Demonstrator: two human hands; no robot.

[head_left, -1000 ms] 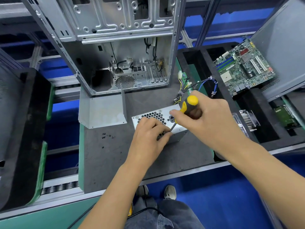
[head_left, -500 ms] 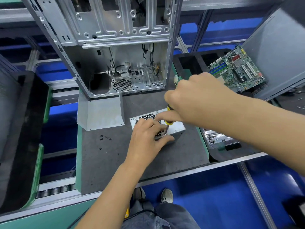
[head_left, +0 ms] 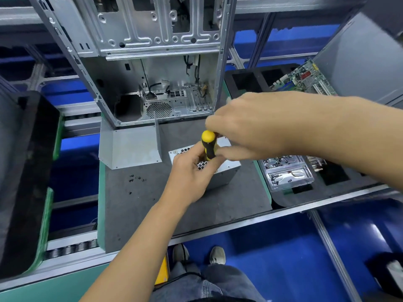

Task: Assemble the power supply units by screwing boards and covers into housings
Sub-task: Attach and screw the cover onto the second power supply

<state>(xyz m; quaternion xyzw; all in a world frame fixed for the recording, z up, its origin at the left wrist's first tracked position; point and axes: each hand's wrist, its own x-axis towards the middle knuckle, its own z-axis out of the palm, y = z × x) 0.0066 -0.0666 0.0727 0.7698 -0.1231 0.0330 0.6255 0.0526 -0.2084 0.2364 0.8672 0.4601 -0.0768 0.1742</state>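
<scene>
Dead centre on the grey worktop [head_left: 229, 205] sits the power supply unit [head_left: 226, 171], its perforated silver face turned up, and both hands are on the job. The left hand [head_left: 192, 173] rests on top of the unit with fingers curled down onto the grille around the foot of the screwdriver [head_left: 209, 144]; whether it pinches a screw there cannot be told. The right hand [head_left: 246, 129], reaching in from three o'clock, has its grip closed on the yellow-and-black handle, thumb below and fingers over the top, the tool standing nearly upright on the unit with its tip hidden by the left hand. At nine o'clock from the unit lies a bent sheet-metal cover [head_left: 130, 147], and a small scatter of black screws [head_left: 136, 178] sits on the mat towards eight o'clock. At twelve o'clock the open computer case [head_left: 152, 62] stands just behind. Out at three o'clock a clear plastic tray [head_left: 285, 173] holds small parts, and a green motherboard [head_left: 305, 79] leans at about two o'clock.
</scene>
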